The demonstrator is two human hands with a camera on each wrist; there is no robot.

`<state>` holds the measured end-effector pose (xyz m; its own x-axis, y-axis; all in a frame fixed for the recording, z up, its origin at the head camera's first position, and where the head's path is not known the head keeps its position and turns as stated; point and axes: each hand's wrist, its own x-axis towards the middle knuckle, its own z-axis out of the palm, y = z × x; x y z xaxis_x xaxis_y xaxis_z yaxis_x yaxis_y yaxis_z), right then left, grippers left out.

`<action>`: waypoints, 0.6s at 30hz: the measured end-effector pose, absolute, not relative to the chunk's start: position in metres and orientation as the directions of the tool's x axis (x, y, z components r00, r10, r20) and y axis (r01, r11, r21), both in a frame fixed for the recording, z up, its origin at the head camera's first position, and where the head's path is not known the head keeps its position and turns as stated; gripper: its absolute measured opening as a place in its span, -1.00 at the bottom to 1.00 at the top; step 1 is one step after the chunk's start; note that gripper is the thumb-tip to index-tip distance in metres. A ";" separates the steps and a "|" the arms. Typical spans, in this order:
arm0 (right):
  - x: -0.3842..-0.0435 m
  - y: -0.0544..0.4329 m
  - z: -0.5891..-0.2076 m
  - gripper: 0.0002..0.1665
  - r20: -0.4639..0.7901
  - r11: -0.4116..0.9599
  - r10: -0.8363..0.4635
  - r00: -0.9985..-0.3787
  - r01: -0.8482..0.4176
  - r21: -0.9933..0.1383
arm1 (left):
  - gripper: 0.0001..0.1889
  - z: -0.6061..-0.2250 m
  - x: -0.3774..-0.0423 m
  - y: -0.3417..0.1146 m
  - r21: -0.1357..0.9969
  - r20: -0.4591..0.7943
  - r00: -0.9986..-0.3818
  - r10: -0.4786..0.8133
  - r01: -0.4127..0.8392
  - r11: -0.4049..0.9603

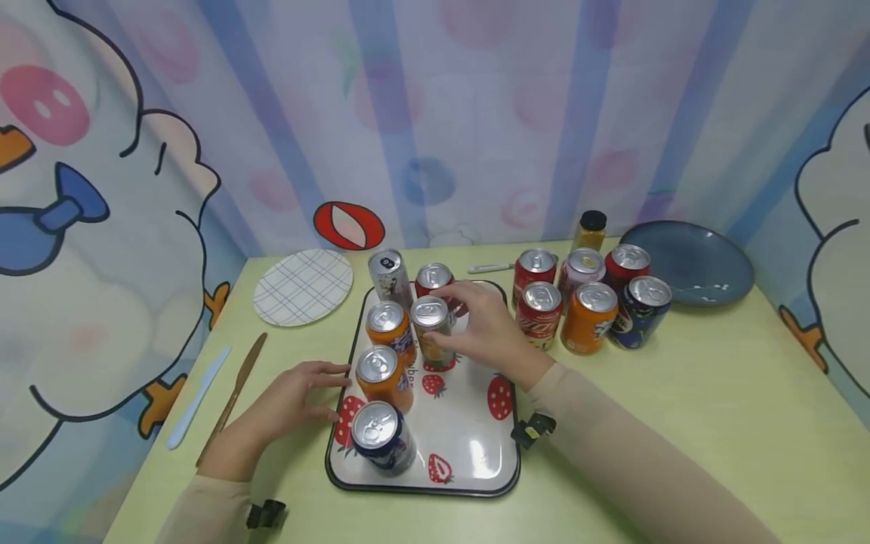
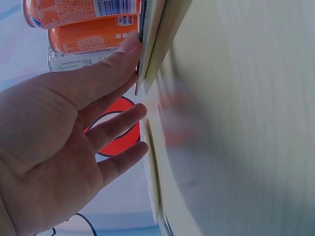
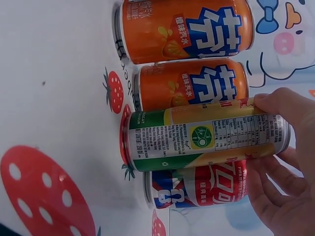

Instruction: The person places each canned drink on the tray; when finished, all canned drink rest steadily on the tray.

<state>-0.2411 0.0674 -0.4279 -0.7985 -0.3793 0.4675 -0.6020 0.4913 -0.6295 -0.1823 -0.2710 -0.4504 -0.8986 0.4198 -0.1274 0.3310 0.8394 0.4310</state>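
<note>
"What's the right hand (image 1: 485,329) got?"

"A slim gold-and-green can (image 3: 206,137), pinched between thumb and fingers near its top. It's roughly upright over the strawberry tray (image 1: 469,446); I can't tell whether its base touches down."

"What's around it?"

"Just left of that hand, two orange cans (image 1: 386,378) stand on the tray. A red can (image 1: 433,277) is just beyond the fingers, and a slim white can (image 1: 393,283) is beyond and to the left."

"And the left hand (image 1: 295,400)?"

"Fingers spread, at the tray's left edge; contact with the rim I can't confirm. A dark blue can (image 1: 387,438) stands to its right, slightly nearer the person."

"Farther out?"

"Left of the left hand, two knives (image 1: 239,383) lie on the worktop (image 1: 680,423), with a checked plate (image 1: 303,287) beyond. Right of the right hand, there's a cluster of cans (image 1: 590,321)."
</note>
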 end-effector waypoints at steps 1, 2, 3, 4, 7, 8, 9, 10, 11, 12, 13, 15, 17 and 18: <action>-0.241 0.067 -0.428 -0.32 0.466 0.494 -0.382 -0.798 -0.603 -0.627 | -0.44 -0.451 -0.182 -0.271 0.430 -0.121 -0.897 0.426 0.340 0.836; -0.242 0.067 -0.428 -0.32 0.465 0.498 -0.384 -0.798 -0.602 -0.624 | -0.43 -0.451 -0.181 -0.272 0.428 -0.114 -0.895 0.431 0.347 0.834; -0.242 0.067 -0.428 -0.31 0.461 0.504 -0.386 -0.799 -0.601 -0.620 | -0.43 -0.452 -0.181 -0.272 0.426 -0.106 -0.894 0.436 0.355 0.832; -0.242 0.066 -0.427 -0.30 0.456 0.511 -0.388 -0.801 -0.598 -0.618 | -0.43 -0.451 -0.181 -0.273 0.423 -0.099 -0.892 0.440 0.363 0.830; -0.241 0.069 -0.423 -0.26 0.429 0.532 -0.399 -0.811 -0.586 -0.611 | -0.43 -0.451 -0.182 -0.274 0.421 -0.085 -0.888 0.451 0.378 0.825; -0.240 0.071 -0.422 -0.25 0.419 0.540 -0.401 -0.815 -0.579 -0.611 | -0.43 -0.452 -0.182 -0.274 0.422 -0.087 -0.888 0.451 0.378 0.824; -0.239 0.074 -0.421 -0.24 0.410 0.550 -0.402 -0.819 -0.574 -0.607 | -0.43 -0.452 -0.182 -0.275 0.426 -0.087 -0.888 0.452 0.377 0.822; -0.237 0.078 -0.419 -0.24 0.404 0.559 -0.401 -0.822 -0.569 -0.603 | -0.43 -0.452 -0.183 -0.275 0.431 -0.090 -0.887 0.453 0.375 0.821; -0.236 0.082 -0.418 -0.25 0.399 0.569 -0.397 -0.826 -0.563 -0.599 | -0.43 -0.452 -0.183 -0.275 0.436 -0.095 -0.888 0.451 0.370 0.820; -0.235 0.087 -0.417 -0.26 0.398 0.579 -0.391 -0.830 -0.558 -0.594 | -0.43 -0.452 -0.183 -0.275 0.439 -0.096 -0.887 0.452 0.370 0.819; -0.235 0.092 -0.416 -0.27 0.402 0.585 -0.385 -0.831 -0.556 -0.590 | -0.43 -0.452 -0.183 -0.275 0.442 -0.102 -0.889 0.446 0.361 0.821; -0.234 0.104 -0.414 -0.29 0.412 0.604 -0.374 -0.831 -0.555 -0.571 | -0.43 -0.452 -0.182 -0.274 0.449 -0.105 -0.891 0.442 0.354 0.821; -0.234 0.118 -0.413 -0.31 0.424 0.619 -0.374 -0.825 -0.563 -0.549 | -0.42 -0.452 -0.182 -0.274 0.453 -0.109 -0.891 0.441 0.350 0.820; -0.233 0.125 -0.412 -0.31 0.430 0.627 -0.376 -0.821 -0.567 -0.534 | -0.42 -0.452 -0.181 -0.274 0.454 -0.109 -0.890 0.442 0.351 0.819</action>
